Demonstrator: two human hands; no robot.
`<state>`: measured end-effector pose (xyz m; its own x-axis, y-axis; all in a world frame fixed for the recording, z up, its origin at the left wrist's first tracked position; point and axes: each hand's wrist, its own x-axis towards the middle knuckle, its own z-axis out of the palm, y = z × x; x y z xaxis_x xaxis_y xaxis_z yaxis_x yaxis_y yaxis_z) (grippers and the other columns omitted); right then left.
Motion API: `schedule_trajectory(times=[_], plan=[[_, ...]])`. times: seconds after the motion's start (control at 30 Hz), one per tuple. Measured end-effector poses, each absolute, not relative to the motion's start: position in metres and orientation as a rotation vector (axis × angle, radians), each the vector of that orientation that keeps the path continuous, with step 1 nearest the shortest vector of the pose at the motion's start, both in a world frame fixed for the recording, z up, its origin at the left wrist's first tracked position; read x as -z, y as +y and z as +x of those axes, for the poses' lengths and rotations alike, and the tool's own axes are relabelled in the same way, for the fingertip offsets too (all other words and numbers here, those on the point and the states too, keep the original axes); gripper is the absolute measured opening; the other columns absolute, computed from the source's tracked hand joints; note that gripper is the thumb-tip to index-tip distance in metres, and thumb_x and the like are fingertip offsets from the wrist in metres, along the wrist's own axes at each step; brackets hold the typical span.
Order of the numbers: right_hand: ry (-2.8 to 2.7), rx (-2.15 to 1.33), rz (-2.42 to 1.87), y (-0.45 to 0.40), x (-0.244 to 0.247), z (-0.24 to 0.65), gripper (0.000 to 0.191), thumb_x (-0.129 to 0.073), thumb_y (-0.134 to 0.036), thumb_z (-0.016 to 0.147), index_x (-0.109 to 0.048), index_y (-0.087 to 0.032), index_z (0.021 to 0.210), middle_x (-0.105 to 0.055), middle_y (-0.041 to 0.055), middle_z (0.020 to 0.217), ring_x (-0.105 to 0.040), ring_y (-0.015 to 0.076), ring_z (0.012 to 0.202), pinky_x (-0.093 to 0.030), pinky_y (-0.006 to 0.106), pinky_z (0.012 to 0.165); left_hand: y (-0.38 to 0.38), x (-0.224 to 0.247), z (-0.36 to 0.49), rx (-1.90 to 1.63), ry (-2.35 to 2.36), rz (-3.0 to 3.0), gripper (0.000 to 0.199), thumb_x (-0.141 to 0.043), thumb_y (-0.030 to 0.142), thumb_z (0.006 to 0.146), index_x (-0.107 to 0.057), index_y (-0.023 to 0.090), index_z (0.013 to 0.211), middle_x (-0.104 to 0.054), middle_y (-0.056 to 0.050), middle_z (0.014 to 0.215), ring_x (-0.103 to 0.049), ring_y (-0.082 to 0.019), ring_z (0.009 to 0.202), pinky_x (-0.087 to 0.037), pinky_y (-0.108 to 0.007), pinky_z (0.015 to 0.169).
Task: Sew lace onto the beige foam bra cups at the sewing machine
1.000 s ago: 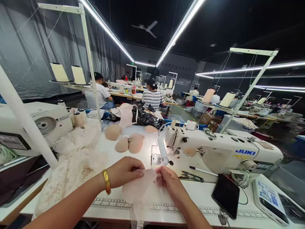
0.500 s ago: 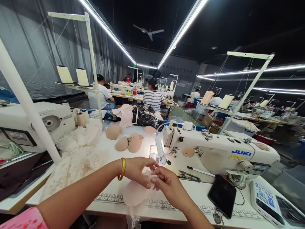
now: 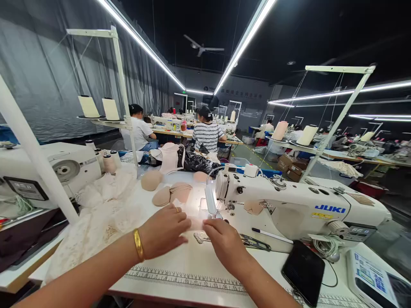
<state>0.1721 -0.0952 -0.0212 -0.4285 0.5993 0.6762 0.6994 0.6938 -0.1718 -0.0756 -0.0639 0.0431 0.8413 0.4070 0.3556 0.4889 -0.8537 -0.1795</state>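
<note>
Sheer pale fabric (image 3: 192, 217) stretches between my two hands, just in front of the needle area of the white sewing machine (image 3: 289, 205). My left hand (image 3: 167, 229), with a ring and a gold bangle, is on its left side, fingers curled and partly blurred; its grip is unclear. My right hand (image 3: 224, 241) has thumb and fingers pinched together on the fabric's right part, below the lit lamp (image 3: 210, 200). A lace end (image 3: 199, 238) lies beside the right fingers. Beige cups (image 3: 161, 196) sit behind my left hand.
Lace fabric (image 3: 96, 222) is heaped at the left. Scissors (image 3: 257, 242), a pen (image 3: 272, 235) and a black phone (image 3: 303, 271) lie at the right. A printed ruler (image 3: 186, 280) runs along the front edge. Thread stands rise on both sides; people sit at machines ahead.
Both hands moved up and forward from the table's front toward the machine, carrying the sheer fabric. They are farther apart, and the fabric is spread between them. The view shifted slightly.
</note>
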Motion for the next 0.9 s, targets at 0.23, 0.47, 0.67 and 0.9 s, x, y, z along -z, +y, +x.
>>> schedule_trajectory(times=[0.23, 0.47, 0.67, 0.9], plan=[[-2.327, 0.133, -1.067, -0.074, 0.052, 0.202, 0.031, -0.045, -0.012, 0.102, -0.07, -0.028, 0.104, -0.075, -0.0005, 0.1, -0.066, 0.0175, 0.086, -0.05, 0.026, 0.072, -0.032, -0.004, -0.034, 0.108, -0.48, -2.861, 0.018, -0.073, 0.007, 0.079, -0.062, 0.019, 0.086, -0.069, -0.004, 0.086, -0.062, -0.022, 0.078, -0.043, -0.035, 0.067], [-2.281, 0.196, -1.157, -0.067, 0.063, 0.227, 0.027, -0.042, 0.0, 0.087, -0.056, -0.023, 0.081, -0.064, 0.0043, 0.083, -0.052, 0.021, 0.079, -0.045, 0.032, 0.072, 0.001, 0.028, -0.017, 0.246, -0.4, -2.876, 0.026, -0.065, 0.011, 0.088, -0.05, 0.02, 0.067, -0.058, -0.004, 0.077, -0.051, -0.019, 0.066, -0.036, -0.034, 0.056], [-2.269, 0.019, -1.22, -0.074, 0.053, 0.222, 0.025, -0.044, -0.003, 0.092, -0.058, -0.023, 0.094, -0.062, 0.0022, 0.087, -0.051, 0.0191, 0.079, -0.044, 0.031, 0.074, -0.004, 0.037, -0.018, 0.581, -0.371, -2.946, 0.023, -0.051, 0.009, 0.095, -0.051, 0.019, 0.074, -0.061, -0.004, 0.082, -0.051, -0.019, 0.073, -0.043, -0.033, 0.067], [-2.378, -0.054, -1.241, -0.08, 0.043, 0.214, 0.033, -0.046, 0.002, 0.083, -0.062, -0.024, 0.096, -0.058, 0.0027, 0.088, -0.048, 0.0202, 0.082, -0.039, 0.028, 0.066, -0.006, 0.037, -0.018, 0.655, -0.437, -2.988, 0.016, -0.048, 0.009, 0.096, -0.056, 0.017, 0.085, -0.061, -0.004, 0.083, -0.051, -0.02, 0.073, -0.043, -0.035, 0.069]])
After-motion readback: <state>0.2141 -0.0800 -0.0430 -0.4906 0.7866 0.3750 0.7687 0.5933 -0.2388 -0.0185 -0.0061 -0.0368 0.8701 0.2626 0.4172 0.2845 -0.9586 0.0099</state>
